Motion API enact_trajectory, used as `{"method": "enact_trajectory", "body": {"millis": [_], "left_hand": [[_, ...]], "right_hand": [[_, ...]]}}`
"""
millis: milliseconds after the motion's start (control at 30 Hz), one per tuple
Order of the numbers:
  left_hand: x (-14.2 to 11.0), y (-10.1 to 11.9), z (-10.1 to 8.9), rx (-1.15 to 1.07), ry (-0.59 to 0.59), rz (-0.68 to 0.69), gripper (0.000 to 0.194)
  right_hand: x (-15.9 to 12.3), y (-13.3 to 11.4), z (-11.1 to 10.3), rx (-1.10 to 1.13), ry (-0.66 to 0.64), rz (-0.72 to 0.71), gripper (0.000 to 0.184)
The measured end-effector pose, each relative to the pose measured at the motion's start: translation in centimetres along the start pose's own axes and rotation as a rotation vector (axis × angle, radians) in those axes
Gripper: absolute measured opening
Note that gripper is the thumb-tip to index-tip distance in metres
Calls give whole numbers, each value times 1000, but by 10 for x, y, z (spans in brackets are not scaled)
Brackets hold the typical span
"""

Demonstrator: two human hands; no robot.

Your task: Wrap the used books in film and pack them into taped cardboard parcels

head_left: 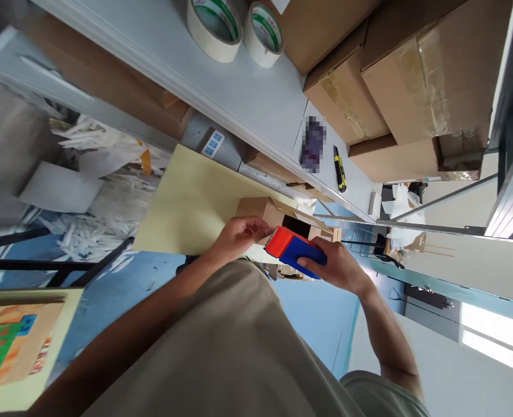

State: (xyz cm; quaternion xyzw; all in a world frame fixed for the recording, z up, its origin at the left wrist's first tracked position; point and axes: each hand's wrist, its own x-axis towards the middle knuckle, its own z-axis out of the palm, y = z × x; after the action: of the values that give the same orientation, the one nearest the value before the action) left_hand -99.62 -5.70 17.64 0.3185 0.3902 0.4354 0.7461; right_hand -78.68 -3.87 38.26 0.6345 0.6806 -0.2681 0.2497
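My right hand (341,263) is wrapped round a red and blue tape dispenser (297,253), its red toothed end pointing left. Right by that end is my left hand (241,236), with thumb and fingers pinched together; whatever lies between the fingertips is too small to make out. Just beyond the dispenser a small brown cardboard box (260,209) sits on the pale yellow tabletop (195,202). Its top shows a dark opening with flaps raised. Part of the box is hidden behind my hands and the dispenser.
A grey shelf (256,98) above the tabletop bears two tape rolls (263,35), a yellow and black box cutter (339,169), a blurred-out item (312,145) and large cartons (406,87). A power strip (213,143) lies behind the tabletop. Paper scraps (121,191) are heaped at left.
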Motion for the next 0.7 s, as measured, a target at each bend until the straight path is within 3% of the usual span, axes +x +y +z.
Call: {"method": "enact_trajectory", "body": {"millis": [67, 167, 333, 467, 700], "left_hand": [[-7, -14, 1, -65, 43, -39, 55], [-6, -31, -12, -94, 169, -70, 54], [28, -69, -32, -110, 262, -96, 69], [56, -98, -25, -166, 308, -95, 75], [79, -128, -18, -110, 398, -149, 44]], "right_hand": [[-7, 0, -12, -27, -69, 14, 43], [-20, 8, -35, -37, -110, -1, 48], [-25, 8, -62, -19, -105, 27, 57], [3, -6, -57, -78, -19, -32, 62], [49, -14, -43, -185, -50, -50, 56]]}}
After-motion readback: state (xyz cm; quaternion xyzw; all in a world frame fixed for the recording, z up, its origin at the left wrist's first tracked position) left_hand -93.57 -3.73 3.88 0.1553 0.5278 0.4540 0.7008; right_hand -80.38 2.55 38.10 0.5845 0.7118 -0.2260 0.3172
